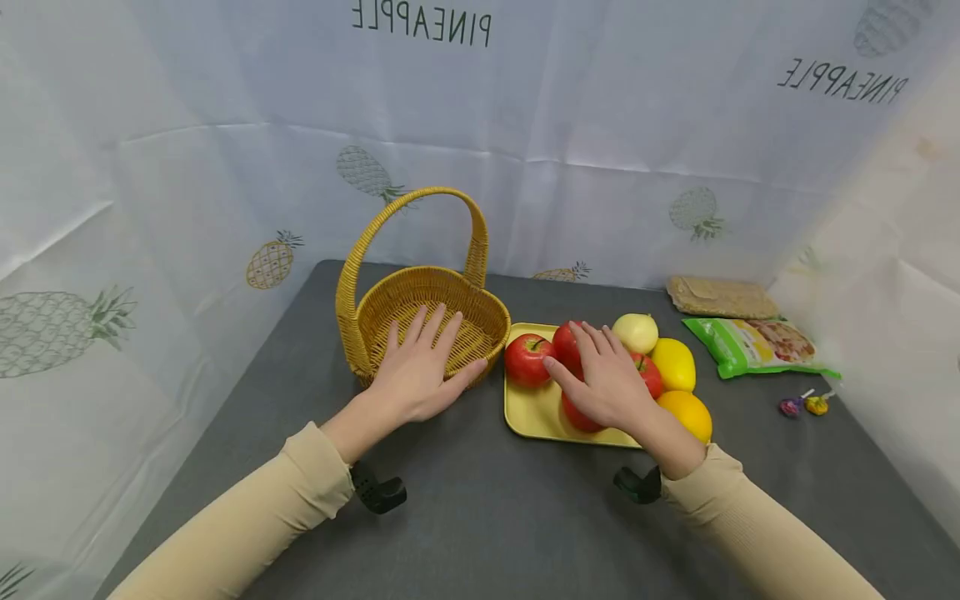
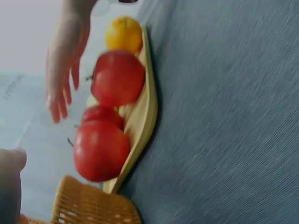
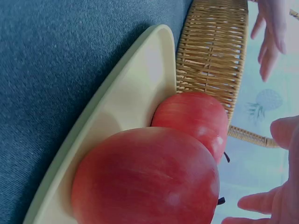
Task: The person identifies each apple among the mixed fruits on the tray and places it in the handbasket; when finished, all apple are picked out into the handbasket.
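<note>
A woven yellow basket point(image 1: 420, 312) with a tall handle stands on the grey table; it also shows in the right wrist view point(image 3: 210, 51). My left hand point(image 1: 431, 350) lies flat over its front rim, fingers straight and holding nothing. To the right, a yellow tray point(image 1: 528, 412) carries several red apples point(image 1: 527, 360), a lemon point(image 1: 675, 364), an orange point(image 1: 686, 412) and a pale round fruit point(image 1: 636, 332). My right hand point(image 1: 588, 362) hovers with spread fingers just above the apples point(image 2: 117, 77); the left wrist view shows a gap between that hand point(image 2: 63, 84) and the fruit.
A green snack bag point(image 1: 757, 346), a brown packet point(image 1: 720, 296) and two wrapped candies point(image 1: 802, 406) lie at the back right. White cloth printed with pineapples closes in the table on the left, back and right.
</note>
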### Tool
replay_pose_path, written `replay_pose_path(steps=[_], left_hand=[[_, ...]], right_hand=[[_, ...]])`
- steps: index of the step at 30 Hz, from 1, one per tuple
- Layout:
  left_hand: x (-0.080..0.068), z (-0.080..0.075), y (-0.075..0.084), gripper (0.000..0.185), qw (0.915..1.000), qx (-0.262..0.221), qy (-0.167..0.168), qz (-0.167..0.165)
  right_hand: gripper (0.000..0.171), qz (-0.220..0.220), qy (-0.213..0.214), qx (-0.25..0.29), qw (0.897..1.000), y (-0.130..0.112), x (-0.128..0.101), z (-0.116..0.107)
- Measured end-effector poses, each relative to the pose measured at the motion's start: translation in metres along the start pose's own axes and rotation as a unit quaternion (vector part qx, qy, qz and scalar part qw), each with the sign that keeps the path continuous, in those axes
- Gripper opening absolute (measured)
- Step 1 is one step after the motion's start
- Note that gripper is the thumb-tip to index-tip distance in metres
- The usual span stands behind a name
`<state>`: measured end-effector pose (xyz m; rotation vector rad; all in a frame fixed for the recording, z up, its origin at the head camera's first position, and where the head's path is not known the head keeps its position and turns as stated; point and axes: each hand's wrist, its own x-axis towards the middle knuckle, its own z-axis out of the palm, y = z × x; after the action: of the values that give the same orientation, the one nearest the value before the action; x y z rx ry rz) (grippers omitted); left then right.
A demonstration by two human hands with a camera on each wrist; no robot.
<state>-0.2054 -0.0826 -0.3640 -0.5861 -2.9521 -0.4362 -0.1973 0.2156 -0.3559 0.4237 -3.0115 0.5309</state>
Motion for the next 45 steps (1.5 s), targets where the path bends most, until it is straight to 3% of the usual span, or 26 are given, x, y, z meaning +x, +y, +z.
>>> replay_pose_path(steps=[8,18,21,24,28,32,38,42,45], left_hand=[[-0.034,0.006,-0.001,0.086,0.9963,-0.052,0.067,-0.013],[-0.064,0.005,-0.007,0.08,0.9877,-0.106,0.109,-0.038],[-0.076,0.007,-0.012,0.073,0.982,-0.131,0.129,-0.044],[-0.087,0.01,-0.019,0.06,0.9694,-0.167,0.173,-0.048],[-0.09,0.016,-0.03,0.043,0.9443,-0.209,0.254,-0.023],[-0.091,0.022,-0.038,0.039,0.9297,-0.214,0.3,0.004],[-0.095,0.028,-0.049,0.037,0.9263,-0.218,0.307,-0.012],[-0.089,0.028,-0.058,0.033,0.9187,-0.248,0.306,-0.03],[-0.083,0.026,-0.067,0.029,0.9183,-0.268,0.287,-0.05]], right_hand=[[0.079,-0.012,0.021,0.023,0.999,-0.002,-0.007,-0.004],[0.073,-0.006,0.026,0.033,0.999,0.009,-0.021,-0.005],[0.072,-0.001,0.027,0.038,0.999,0.013,-0.028,-0.007],[0.072,0.011,0.021,0.046,0.999,0.015,-0.033,-0.01],[0.075,0.027,0.011,0.048,0.998,0.017,-0.037,-0.016],[0.077,0.035,0.004,0.049,0.998,0.022,-0.04,-0.018],[0.071,0.032,0.007,0.056,0.998,0.029,-0.044,-0.016],[0.066,0.032,0.013,0.058,0.998,0.033,-0.047,-0.016],[0.066,0.033,0.012,0.059,0.998,0.034,-0.046,-0.015]])
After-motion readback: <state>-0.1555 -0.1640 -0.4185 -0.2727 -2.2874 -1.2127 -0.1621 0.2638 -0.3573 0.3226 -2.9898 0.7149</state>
